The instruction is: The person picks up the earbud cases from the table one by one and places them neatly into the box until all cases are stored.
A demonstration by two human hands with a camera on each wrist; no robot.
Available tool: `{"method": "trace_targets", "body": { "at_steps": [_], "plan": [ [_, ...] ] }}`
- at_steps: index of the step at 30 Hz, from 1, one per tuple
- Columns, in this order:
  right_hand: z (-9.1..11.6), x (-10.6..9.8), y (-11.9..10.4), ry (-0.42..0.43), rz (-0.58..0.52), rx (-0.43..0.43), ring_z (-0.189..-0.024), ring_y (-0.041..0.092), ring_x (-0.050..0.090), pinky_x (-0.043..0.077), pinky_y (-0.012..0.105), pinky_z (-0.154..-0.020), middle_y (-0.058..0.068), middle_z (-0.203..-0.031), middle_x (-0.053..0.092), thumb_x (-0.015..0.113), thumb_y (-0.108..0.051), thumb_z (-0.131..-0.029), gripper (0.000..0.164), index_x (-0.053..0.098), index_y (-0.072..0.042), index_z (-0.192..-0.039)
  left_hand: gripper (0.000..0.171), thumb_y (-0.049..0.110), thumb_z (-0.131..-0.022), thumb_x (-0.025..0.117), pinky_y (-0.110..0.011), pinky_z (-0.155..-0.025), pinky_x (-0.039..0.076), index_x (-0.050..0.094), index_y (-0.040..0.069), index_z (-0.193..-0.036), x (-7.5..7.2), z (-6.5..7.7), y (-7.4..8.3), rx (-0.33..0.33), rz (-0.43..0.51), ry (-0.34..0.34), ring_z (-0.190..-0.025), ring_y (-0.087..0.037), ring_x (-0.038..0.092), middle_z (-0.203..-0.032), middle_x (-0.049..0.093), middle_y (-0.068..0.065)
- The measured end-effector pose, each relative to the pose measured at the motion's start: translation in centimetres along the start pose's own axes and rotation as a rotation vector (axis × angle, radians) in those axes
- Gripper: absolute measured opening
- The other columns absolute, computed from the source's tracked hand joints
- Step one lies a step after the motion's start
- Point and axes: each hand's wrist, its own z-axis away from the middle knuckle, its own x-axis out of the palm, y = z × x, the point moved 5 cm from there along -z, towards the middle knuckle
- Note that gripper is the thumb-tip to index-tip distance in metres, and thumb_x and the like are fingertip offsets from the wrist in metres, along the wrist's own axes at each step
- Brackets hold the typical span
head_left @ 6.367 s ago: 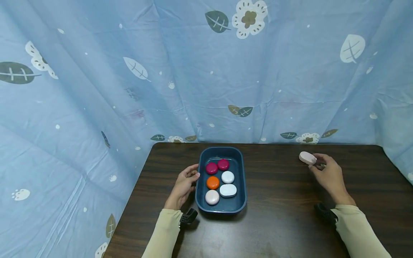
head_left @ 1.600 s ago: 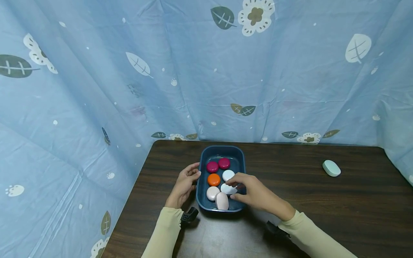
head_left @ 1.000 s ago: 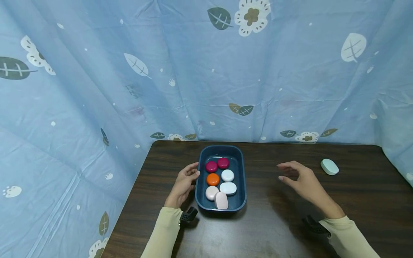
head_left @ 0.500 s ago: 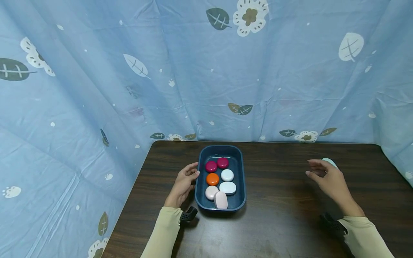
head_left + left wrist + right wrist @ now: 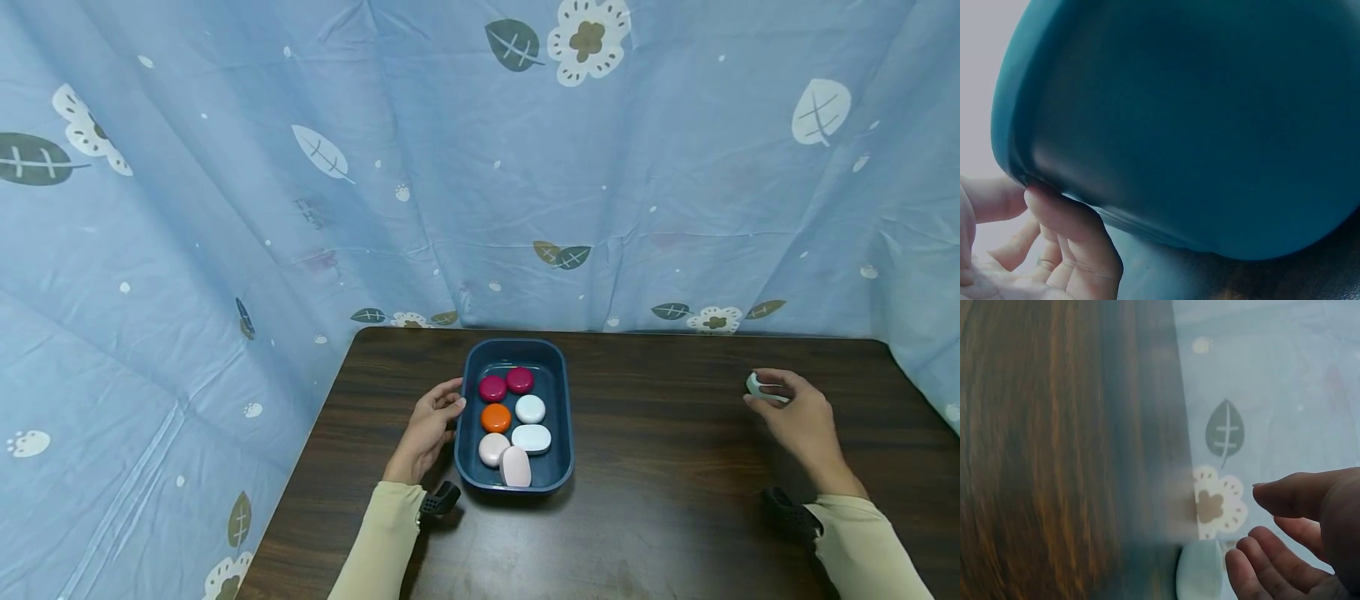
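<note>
My left hand [image 5: 427, 433] holds the left rim of a dark blue rectangular tray [image 5: 567, 417], thumb on the rim; the left wrist view shows thumb and forefinger meeting at the tray's edge [image 5: 1010, 144]. Smooth pieces lie inside: two magenta rounds [image 5: 492, 389], an orange round [image 5: 496, 418], a white round [image 5: 530, 408], a white oval [image 5: 531, 439], a pale pink round [image 5: 492, 450] and a pale pink oval [image 5: 516, 467] leaning against it. At right, my right hand [image 5: 806, 421] is around a mint-green oval piece [image 5: 753, 385]. In the right wrist view, thumb and fingers stand apart beside that piece [image 5: 1200, 570].
A dark wood-grain table [image 5: 637, 533] bears everything. Behind its back edge and along the left hangs a blue curtain [image 5: 450, 167] with leaf and flower prints. Each wrist carries a black device [image 5: 441, 500].
The pale pink oval, earlier in my right hand, now lies in the tray. My right hand then left the tray and moved right to the mint-green piece. My left hand stays at the rim.
</note>
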Motion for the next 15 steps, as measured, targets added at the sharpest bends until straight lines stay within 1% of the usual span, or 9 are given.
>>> {"method": "trace_targets", "body": {
  "at_steps": [2, 3, 5, 6, 7, 8, 10, 13, 15],
  "plan": [
    [-0.2, -0.2, 0.3, 0.011, 0.009, 0.001, -0.08, -0.02, 0.048, 0.04, 0.003, -0.06, 0.042, -0.12, 0.063, 0.075, 0.002, -0.094, 0.044, 0.059, 0.014, -0.133, 0.042, 0.011, -0.109, 0.057, -0.031, -0.074, 0.05, 0.055, 0.008, -0.151, 0.0, 0.0, 0.0, 0.002, -0.002, 0.0, -0.097, -0.025, 0.055, -0.119, 0.054, -0.012],
    [-0.2, -0.3, 0.4, 0.017, 0.017, 0.004, -0.08, -0.016, 0.05, 0.04, 0.003, -0.06, 0.042, -0.12, 0.063, 0.075, 0.002, -0.094, 0.044, 0.059, 0.014, -0.133, 0.042, 0.011, -0.109, 0.057, -0.031, -0.074, 0.05, 0.055, 0.008, -0.151, 0.0, 0.0, 0.0, 0.003, -0.001, 0.001, -0.097, -0.025, 0.055, -0.119, 0.054, -0.012],
    [-0.4, -0.5, 0.6, 0.03, 0.033, 0.012, -0.081, 0.003, 0.063, 0.038, 0.002, -0.061, 0.041, -0.12, 0.063, 0.075, 0.003, -0.093, 0.044, 0.06, 0.014, -0.132, 0.041, 0.01, -0.109, 0.057, -0.031, -0.074, 0.05, 0.055, 0.009, -0.15, -0.1, -0.1, -0.1, 0.001, 0.002, 0.001, -0.097, -0.025, 0.055, -0.118, 0.054, -0.011],
    [-0.4, -0.5, 0.7, 0.035, 0.04, 0.015, -0.083, 0.016, 0.068, 0.037, 0.003, -0.061, 0.041, -0.12, 0.063, 0.075, 0.003, -0.093, 0.044, 0.06, 0.014, -0.132, 0.041, 0.01, -0.109, 0.057, -0.031, -0.074, 0.05, 0.055, 0.008, -0.15, -0.1, -0.1, -0.1, 0.004, 0.001, 0.001, -0.097, -0.025, 0.055, -0.118, 0.054, -0.011],
    [-0.5, -0.6, 0.8, 0.04, 0.044, 0.018, -0.087, 0.029, 0.07, 0.036, 0.002, -0.062, 0.041, -0.121, 0.063, 0.075, 0.004, -0.093, 0.044, 0.06, 0.014, -0.132, 0.041, 0.01, -0.109, 0.057, -0.031, -0.074, 0.051, 0.056, 0.008, -0.15, -0.1, -0.1, -0.1, 0.003, 0.002, 0.001, -0.097, -0.025, 0.055, -0.118, 0.054, -0.011],
    [-0.5, -0.6, 0.9, 0.043, 0.05, 0.024, -0.09, 0.034, 0.07, 0.034, 0.003, -0.062, 0.041, -0.122, 0.062, 0.075, 0.004, -0.092, 0.044, 0.059, 0.014, -0.133, 0.041, 0.01, -0.109, 0.057, -0.032, -0.074, 0.051, 0.056, 0.009, -0.15, -0.1, -0.1, -0.1, 0.003, 0.004, 0.001, -0.097, -0.025, 0.055, -0.118, 0.054, -0.011],
    [-0.6, -0.6, 1.2, 0.051, 0.059, 0.031, -0.103, 0.052, 0.064, 0.033, 0.006, -0.063, 0.041, -0.124, 0.06, 0.074, 0.004, -0.092, 0.045, 0.059, 0.015, -0.133, 0.041, 0.01, -0.109, 0.057, -0.032, -0.074, 0.051, 0.056, 0.009, -0.15, -0.1, -0.2, -0.1, 0.004, 0.004, 0.001, -0.097, -0.025, 0.056, -0.118, 0.054, -0.012],
    [-0.8, -0.7, 1.6, 0.059, 0.083, 0.051, -0.107, 0.055, 0.059, 0.036, 0.017, -0.067, 0.041, -0.128, 0.055, 0.074, 0.003, -0.092, 0.046, 0.057, 0.016, -0.134, 0.04, 0.01, -0.109, 0.057, -0.032, -0.074, 0.051, 0.056, 0.009, -0.149, -0.1, -0.3, -0.2, 0.0, 0.007, 0.003, -0.097, -0.024, 0.056, -0.118, 0.054, -0.011],
    [-0.9, -0.7, 1.9, 0.061, 0.094, 0.066, -0.109, 0.056, 0.056, 0.044, 0.032, -0.074, 0.041, -0.13, 0.052, 0.074, 0.002, -0.092, 0.048, 0.056, 0.017, -0.135, 0.04, 0.01, -0.109, 0.058, -0.031, -0.073, 0.05, 0.057, 0.01, -0.149, -0.1, -0.4, -0.2, -0.001, 0.009, 0.004, -0.096, -0.024, 0.055, -0.117, 0.054, -0.011]
  ]
}}
